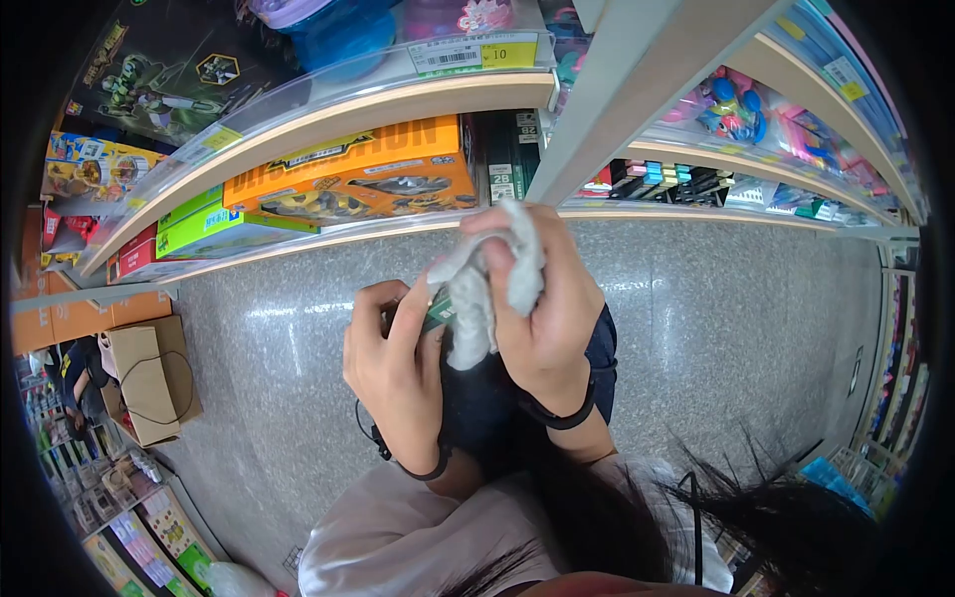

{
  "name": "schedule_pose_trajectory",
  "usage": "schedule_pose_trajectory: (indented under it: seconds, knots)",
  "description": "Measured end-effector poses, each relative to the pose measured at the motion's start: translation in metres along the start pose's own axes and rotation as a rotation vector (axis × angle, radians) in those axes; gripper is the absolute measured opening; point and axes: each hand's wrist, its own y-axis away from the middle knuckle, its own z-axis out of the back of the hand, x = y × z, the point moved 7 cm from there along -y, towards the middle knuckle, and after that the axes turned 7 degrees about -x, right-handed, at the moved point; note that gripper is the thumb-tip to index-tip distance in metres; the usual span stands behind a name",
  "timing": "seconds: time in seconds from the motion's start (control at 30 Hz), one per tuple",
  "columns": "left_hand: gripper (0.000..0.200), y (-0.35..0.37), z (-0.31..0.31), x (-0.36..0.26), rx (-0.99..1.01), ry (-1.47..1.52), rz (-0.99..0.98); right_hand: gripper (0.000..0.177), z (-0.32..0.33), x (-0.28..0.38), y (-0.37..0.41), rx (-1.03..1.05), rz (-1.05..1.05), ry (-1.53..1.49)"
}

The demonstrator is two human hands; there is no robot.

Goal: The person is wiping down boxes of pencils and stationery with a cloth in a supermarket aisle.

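Note:
My left hand (pixel 393 363) is closed around a small dark green box (pixel 439 313), with its fingers on the box's left end. My right hand (pixel 545 303) grips a crumpled whitish cloth (pixel 472 323), bunched between the thumb and fingers. The cloth lies against the green box and hides its right part. Both hands are close together over the floor, just in front of the shelf edge.
Ahead runs a shelf (pixel 328 239) with an orange toy box (pixel 358 174), a green box (pixel 224 229) and dark 2B boxes (pixel 500 174). A metal upright (pixel 637 95) rises ahead right. A cardboard box (pixel 149 383) stands on the grey floor (pixel 288 398) at left.

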Motion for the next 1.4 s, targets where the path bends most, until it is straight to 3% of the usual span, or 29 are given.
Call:
schedule_pose_trajectory:
  seconds: [0.07,0.13,0.2,0.3,0.43,0.5,0.63,0.67,0.7,0.73,0.8,0.87,0.93,1.0,1.07,1.13,1.27,1.33,1.4]
  knots:
    - [0.044,-0.002,-0.001,0.002,-0.021,0.064,0.003,0.030,0.003,-0.003,-0.001,-0.011,-0.088,-0.038]
    - [0.047,-0.004,-0.002,0.002,-0.036,0.134,-0.002,0.024,0.007,-0.018,0.000,-0.078,-0.400,-0.368]
    - [0.045,-0.004,0.001,0.002,-0.063,0.219,-0.017,0.027,0.012,-0.016,0.001,-0.078,-0.367,-0.361]
    - [0.045,-0.003,0.003,0.004,-0.092,0.252,-0.021,0.027,0.003,-0.012,0.003,0.078,-0.554,-0.634]
    - [0.033,-0.001,-0.001,0.003,0.018,0.164,-0.098,0.024,0.010,-0.016,-0.001,0.130,-0.537,-0.456]
    - [0.037,-0.001,-0.002,0.005,-0.008,0.185,-0.094,0.025,0.015,-0.017,-0.006,0.109,-0.390,-0.296]
    - [0.040,-0.005,-0.001,-0.001,-0.032,0.317,-0.112,0.029,0.016,-0.017,-0.007,0.023,-0.292,-0.234]
    - [0.040,-0.003,-0.002,0.000,-0.032,0.317,-0.112,0.029,0.019,-0.024,-0.007,-0.133,-0.400,-0.540]
    - [0.038,0.000,-0.005,0.012,-0.023,0.349,0.034,0.030,0.020,-0.032,-0.005,-0.291,-0.507,-0.850]
    - [0.037,0.005,-0.007,0.023,-0.023,0.377,0.185,0.030,0.018,-0.033,-0.008,-0.281,-0.512,-0.859]
    - [0.034,0.005,-0.006,0.022,-0.031,0.324,0.144,0.020,0.042,-0.028,-0.012,-0.514,-0.314,-0.430]
    - [0.033,0.008,-0.010,0.034,-0.036,0.447,0.380,0.023,0.040,-0.025,-0.011,-0.393,-0.210,-0.322]
    - [0.034,0.008,-0.010,0.033,-0.049,0.445,0.344,0.021,0.031,-0.020,-0.009,-0.218,-0.200,-0.091]
    - [0.036,0.009,-0.011,0.031,-0.035,0.483,0.346,0.024,0.021,-0.022,-0.006,-0.135,-0.256,-0.217]
    - [0.038,0.007,-0.008,0.026,-0.011,0.409,0.310,0.035,0.011,0.001,-0.014,-0.056,0.061,-0.115]
    - [0.040,0.007,-0.009,0.022,0.014,0.346,0.270,0.042,0.007,-0.002,-0.011,-0.020,-0.013,-0.208]
    - [0.050,0.013,-0.012,0.030,-0.019,0.479,0.347,0.049,-0.004,0.024,-0.017,0.167,0.120,-0.212]
    - [0.057,0.016,-0.017,0.020,-0.007,0.751,0.363,0.049,-0.013,0.026,-0.010,0.258,0.268,-0.112]
    - [0.060,0.017,-0.017,0.014,0.027,0.756,0.370,0.051,-0.016,0.022,-0.008,0.200,0.327,-0.081]
